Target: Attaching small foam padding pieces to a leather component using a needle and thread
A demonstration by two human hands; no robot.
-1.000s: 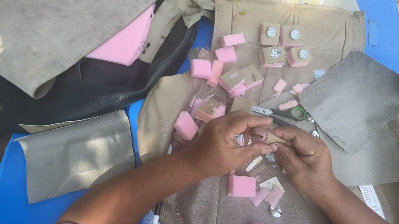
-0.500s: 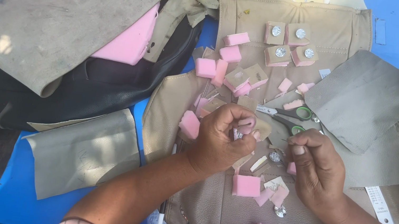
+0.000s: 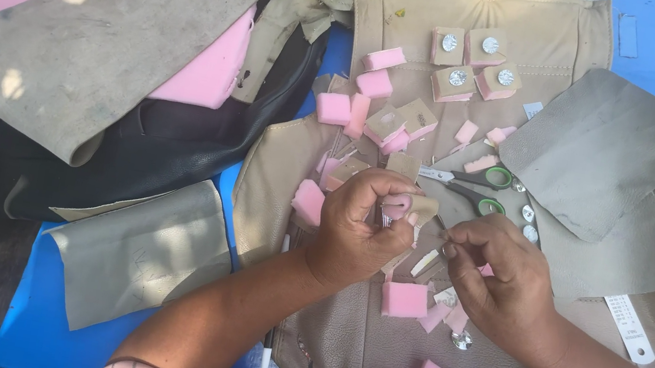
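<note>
My left hand [image 3: 360, 229] is closed around a small pink foam piece wrapped in tan fabric [image 3: 414, 209], held just above the tan seat cover [image 3: 542, 43]. Close on its right, my right hand [image 3: 497, 276] pinches something tiny and silvery at its fingertips [image 3: 449, 249]; what it is I cannot tell. Green-handled scissors [image 3: 476, 188] lie just beyond both hands. Pink foam squares [image 3: 404, 299] lie below and between my hands, and a silver button [image 3: 460, 340] rests near my right wrist.
Several tan foam blocks topped with silver buttons [image 3: 470, 67] sit at the back of the seat cover. A grey fabric sheet [image 3: 596, 148] lies to the right, another [image 3: 137, 254] to the left on the blue table [image 3: 31, 339]. Black leather [image 3: 129, 161] and pink foam [image 3: 209, 73] are piled at left.
My hands have drawn slightly apart; the left one has lifted the fabric-wrapped foam piece and turned it, while the right has pulled back to the right with its fingertips pinched.
</note>
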